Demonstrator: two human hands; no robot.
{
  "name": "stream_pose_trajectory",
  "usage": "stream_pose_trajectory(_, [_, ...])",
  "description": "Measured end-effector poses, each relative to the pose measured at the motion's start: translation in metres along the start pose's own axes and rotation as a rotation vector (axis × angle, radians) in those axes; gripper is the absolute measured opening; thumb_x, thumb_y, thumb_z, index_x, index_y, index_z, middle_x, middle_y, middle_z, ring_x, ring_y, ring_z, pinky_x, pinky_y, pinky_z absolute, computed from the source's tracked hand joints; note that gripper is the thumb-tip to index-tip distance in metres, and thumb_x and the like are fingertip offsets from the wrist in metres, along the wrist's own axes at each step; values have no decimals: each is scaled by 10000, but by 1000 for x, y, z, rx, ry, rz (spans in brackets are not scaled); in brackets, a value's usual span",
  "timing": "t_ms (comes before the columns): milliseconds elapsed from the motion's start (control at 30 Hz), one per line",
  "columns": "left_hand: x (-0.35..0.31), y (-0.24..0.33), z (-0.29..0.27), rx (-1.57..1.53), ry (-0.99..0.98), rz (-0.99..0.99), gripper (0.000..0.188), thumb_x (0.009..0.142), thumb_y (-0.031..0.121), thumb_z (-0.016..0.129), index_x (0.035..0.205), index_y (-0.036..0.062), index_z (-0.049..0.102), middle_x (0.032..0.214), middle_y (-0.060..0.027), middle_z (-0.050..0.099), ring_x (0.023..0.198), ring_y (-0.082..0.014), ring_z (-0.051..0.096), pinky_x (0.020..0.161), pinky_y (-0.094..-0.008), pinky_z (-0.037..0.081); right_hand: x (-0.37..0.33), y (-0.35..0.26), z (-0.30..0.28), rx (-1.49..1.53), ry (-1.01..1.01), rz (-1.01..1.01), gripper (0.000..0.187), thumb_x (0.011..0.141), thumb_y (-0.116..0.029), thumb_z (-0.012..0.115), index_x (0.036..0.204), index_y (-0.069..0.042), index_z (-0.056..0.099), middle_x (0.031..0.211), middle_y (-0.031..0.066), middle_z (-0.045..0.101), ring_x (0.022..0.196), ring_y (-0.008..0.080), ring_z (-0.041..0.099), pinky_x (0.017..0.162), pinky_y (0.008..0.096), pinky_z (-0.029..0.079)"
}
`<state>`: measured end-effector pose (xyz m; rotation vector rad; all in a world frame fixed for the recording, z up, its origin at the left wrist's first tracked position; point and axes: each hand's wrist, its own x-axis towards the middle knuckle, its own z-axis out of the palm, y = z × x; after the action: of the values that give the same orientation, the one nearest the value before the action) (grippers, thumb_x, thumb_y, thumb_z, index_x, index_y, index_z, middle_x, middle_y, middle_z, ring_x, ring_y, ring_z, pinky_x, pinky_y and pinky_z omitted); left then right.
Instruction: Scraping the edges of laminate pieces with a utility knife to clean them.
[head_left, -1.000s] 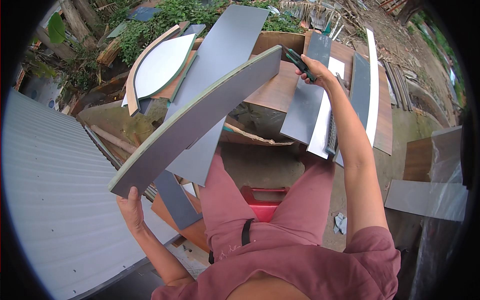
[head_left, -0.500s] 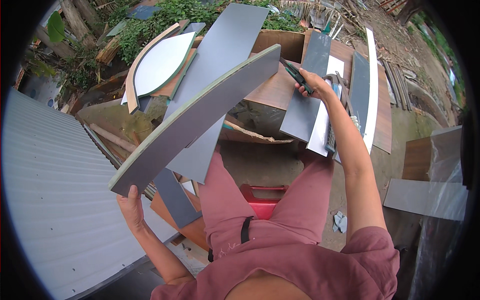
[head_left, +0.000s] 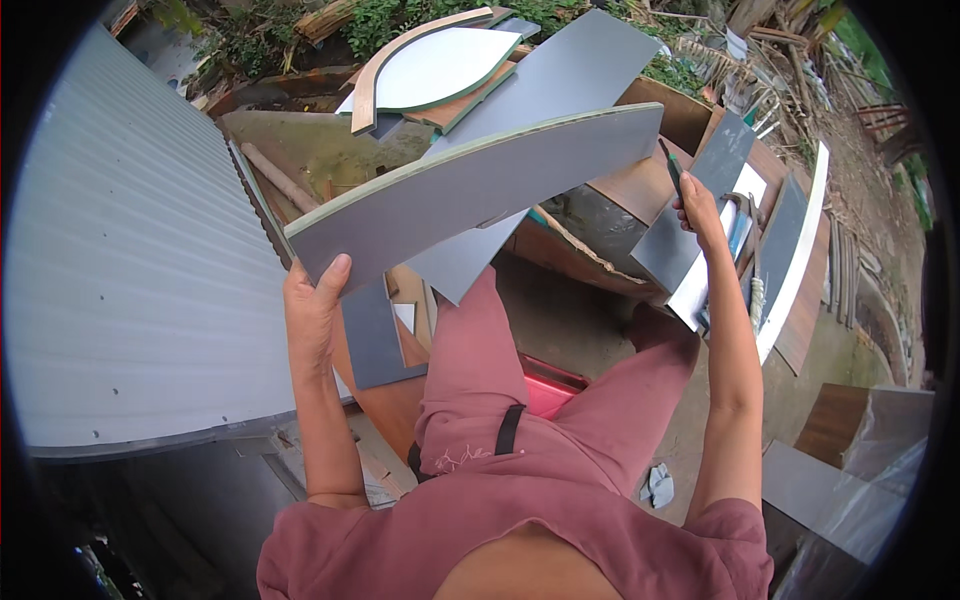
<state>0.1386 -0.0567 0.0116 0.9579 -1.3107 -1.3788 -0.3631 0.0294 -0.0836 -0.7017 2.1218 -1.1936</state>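
Note:
My left hand (head_left: pixel 318 300) is closed round the near left end of a curved grey board (head_left: pixel 470 200), thumb on its face. The board has a pale green edge along its upper, bowed side and slants up to the right. In my right hand (head_left: pixel 697 212) is a slim black-and-green utility knife (head_left: pixel 673 170), its tip pointing up beside the board's far end, apart from it. Behind the curved board lies a long straight grey board (head_left: pixel 570 75).
A white panel with a green edge (head_left: pixel 435 70) and a curved wooden strip (head_left: pixel 368 85) lie at the back. Right of my knees are stacked boards and a curved white strip (head_left: pixel 797 255). Corrugated metal sheeting (head_left: pixel 150 270) fills the left. A red stool (head_left: pixel 550 388) is under me.
The curved board has swung flatter, its left end rising with my left hand. My right hand has turned the knife more upright. The whole view has tilted and shifted.

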Motion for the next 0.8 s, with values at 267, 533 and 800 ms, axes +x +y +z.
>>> stream_pose_trajectory(267, [-17, 27, 27, -13, 55, 61, 408, 856, 204, 649, 1164, -36, 532, 1084, -82, 597, 986, -125, 543, 895, -271, 412, -96, -59, 57, -261, 100, -500, 520, 925, -342, 463, 1398, -165, 340, 1133, 236, 576, 1004, 388, 574, 873, 403, 423])
stream_pose_trajectory(533, [-30, 71, 35, 332, -238, 243, 324, 819, 77, 687, 1094, -52, 577, 944, -74, 660, 833, -103, 595, 743, -232, 475, -245, -161, 40, -308, -145, -966, 443, 839, -105, 555, 1277, -64, 506, 952, 139, 602, 793, 260, 577, 761, 322, 461])
stream_pose_trajectory(800, [-36, 81, 48, 409, -229, 257, 308, 804, 49, 692, 1078, -43, 586, 819, -23, 630, 684, -67, 531, 605, -200, 431, -265, -156, 50, -375, -104, -1160, 583, 737, -150, 694, 1292, -221, 532, 793, 75, 535, 623, 202, 544, 543, 321, 467])
